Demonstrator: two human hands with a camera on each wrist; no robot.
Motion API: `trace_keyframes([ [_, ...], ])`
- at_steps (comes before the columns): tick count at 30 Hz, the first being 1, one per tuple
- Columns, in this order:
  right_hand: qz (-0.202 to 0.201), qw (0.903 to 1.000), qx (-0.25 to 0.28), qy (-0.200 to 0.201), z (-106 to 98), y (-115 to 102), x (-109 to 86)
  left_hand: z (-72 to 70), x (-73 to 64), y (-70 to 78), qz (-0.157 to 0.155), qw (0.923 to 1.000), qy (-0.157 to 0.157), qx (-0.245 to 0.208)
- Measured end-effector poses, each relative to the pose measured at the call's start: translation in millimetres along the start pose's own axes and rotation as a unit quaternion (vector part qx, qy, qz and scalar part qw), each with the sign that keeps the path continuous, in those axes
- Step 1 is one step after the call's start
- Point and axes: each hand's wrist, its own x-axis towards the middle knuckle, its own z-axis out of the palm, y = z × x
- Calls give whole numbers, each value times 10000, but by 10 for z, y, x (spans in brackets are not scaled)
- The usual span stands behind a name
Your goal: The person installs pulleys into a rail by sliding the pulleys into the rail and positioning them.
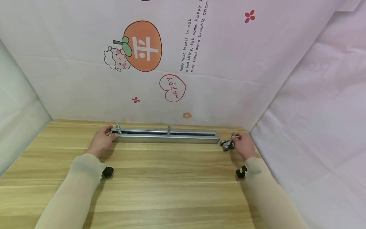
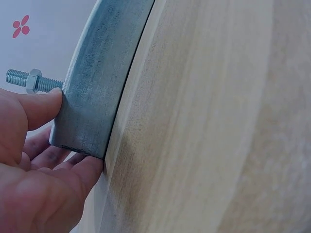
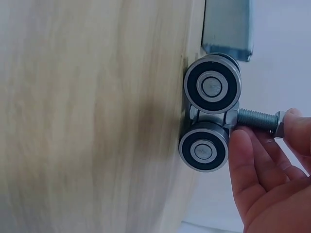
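Observation:
A straight galvanized steel track (image 1: 168, 139) with an open slot along its top lies near the table's far edge. My left hand (image 1: 100, 142) grips its left end, thumb at the top edge beside a threaded bolt (image 2: 43, 82) with a nut. A second upright bolt (image 1: 169, 129) rises from the slot near the middle. Just off the right end, my right hand (image 1: 244, 146) pinches the bolt of a roller trolley (image 1: 227, 145). In the right wrist view, its bearing wheels (image 3: 212, 87) stand close to the track's end, the bolt pointing toward my fingers.
The wood-grain table (image 1: 168, 184) runs up to a white printed cloth (image 1: 223, 98) behind the track. More pale cloth (image 1: 320, 127) hangs along the right side and the left (image 1: 20, 105). A black wrist camera (image 1: 108, 172) sits at each sleeve.

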Motion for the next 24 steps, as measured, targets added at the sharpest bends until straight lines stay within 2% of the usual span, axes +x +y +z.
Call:
trace_keyframes([
  [11, 149, 9996, 136, 207, -52, 4, 71, -10, 3, -18, -38, 10000, 1, 22],
  [19, 147, 9980, 172, 591, 61, -31, 201, -10, 9, -18, -42, 10000, 34, 15],
  [24, 120, 9978, 158, 634, 140, -66, 275, -9, 12, -15, -56, 10000, 10, -16],
])
